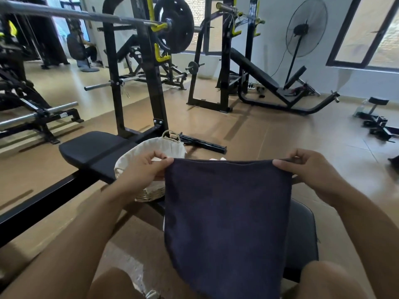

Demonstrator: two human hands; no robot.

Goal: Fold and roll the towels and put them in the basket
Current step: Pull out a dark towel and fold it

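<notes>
A dark navy towel (226,216) hangs flat in front of me, held up by its two top corners. My left hand (144,169) pinches the top left corner and my right hand (306,169) pinches the top right corner. Behind the left hand stands a woven basket (149,194) with a cream cloth lining, resting on the black padded bench (92,147). A bit of white cloth (217,159) peeks over the towel's top edge; the towel hides the rest of it.
I sit at the end of the bench (302,234), knees at the bottom of the view. A barbell rack (138,72) stands behind the basket, an incline bench (259,76) and a standing fan (306,29) farther back. Tan floor lies on both sides.
</notes>
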